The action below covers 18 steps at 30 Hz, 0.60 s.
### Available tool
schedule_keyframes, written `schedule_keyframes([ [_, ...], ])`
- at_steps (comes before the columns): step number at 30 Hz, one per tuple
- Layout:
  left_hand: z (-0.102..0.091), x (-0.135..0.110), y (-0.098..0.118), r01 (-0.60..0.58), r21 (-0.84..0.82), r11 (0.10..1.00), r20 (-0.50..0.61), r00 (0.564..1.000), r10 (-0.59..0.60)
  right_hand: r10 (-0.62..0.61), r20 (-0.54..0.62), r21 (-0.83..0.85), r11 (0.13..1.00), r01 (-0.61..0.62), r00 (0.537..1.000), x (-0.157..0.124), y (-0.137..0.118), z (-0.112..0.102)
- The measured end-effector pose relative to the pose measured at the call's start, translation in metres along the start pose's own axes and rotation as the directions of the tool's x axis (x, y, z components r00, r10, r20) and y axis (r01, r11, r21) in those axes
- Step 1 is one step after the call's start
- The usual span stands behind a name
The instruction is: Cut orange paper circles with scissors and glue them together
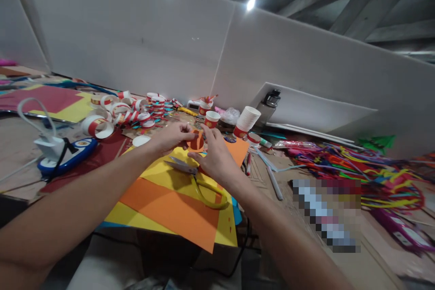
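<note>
While yellow-handled scissors [194,177] lie on paper sheets [176,213], the left hand [174,138] and the right hand [217,153] pinch one small orange piece [196,143].

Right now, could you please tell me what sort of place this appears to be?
Probably a craft workspace: there are yellow-handled scissors by a flat orange sheet, a stack of paper cups, and a heap of colourful strands on the right.

No legible text — mark [210,124] on red cup [212,120] too small.
</note>
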<state>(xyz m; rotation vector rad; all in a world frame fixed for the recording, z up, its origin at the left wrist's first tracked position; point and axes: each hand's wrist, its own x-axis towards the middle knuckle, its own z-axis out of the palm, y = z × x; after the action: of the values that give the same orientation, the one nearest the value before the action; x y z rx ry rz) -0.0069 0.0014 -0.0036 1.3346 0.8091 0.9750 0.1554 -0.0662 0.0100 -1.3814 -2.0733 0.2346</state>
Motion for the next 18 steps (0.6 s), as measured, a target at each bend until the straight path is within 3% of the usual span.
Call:
schedule_keyframes([
  [5,0.002,-0.001,-0.002,0.001,-0.029,1.000,0.021,1.000,0.000,-0.046,-0.041,0.012,0.999,0.047,0.998,0.012,0.005,0.009],
  [8,-0.007,0.003,0.002,0.002,-0.014,1.000,0.038,0.999,-0.002,-0.048,-0.049,0.037,0.998,0.050,0.998,0.014,0.013,0.010],
  [9,-0.013,0.006,0.004,-0.006,0.022,1.000,0.013,1.000,0.006,-0.023,-0.062,0.058,0.998,0.026,0.998,0.015,0.017,0.011],
  [11,-0.029,0.013,0.005,-0.051,0.251,0.967,-0.180,0.979,0.099,0.049,-0.072,0.110,0.993,-0.041,0.996,0.016,0.025,0.013],
  [12,-0.038,0.017,0.004,-0.044,0.425,0.904,-0.273,0.946,0.175,0.077,-0.064,0.134,0.989,-0.068,0.995,0.016,0.028,0.014],
  [14,-0.054,0.023,0.000,0.062,0.730,0.680,-0.344,0.894,0.287,0.111,-0.035,0.178,0.979,-0.103,0.993,0.016,0.034,0.016],
  [15,-0.060,0.026,-0.003,0.128,0.808,0.575,-0.346,0.893,0.287,0.119,-0.019,0.198,0.974,-0.113,0.993,0.016,0.036,0.017],
  [18,-0.069,0.030,-0.012,0.259,0.912,0.317,-0.313,0.940,0.135,0.142,0.016,0.242,0.960,-0.142,0.990,0.016,0.037,0.017],
])
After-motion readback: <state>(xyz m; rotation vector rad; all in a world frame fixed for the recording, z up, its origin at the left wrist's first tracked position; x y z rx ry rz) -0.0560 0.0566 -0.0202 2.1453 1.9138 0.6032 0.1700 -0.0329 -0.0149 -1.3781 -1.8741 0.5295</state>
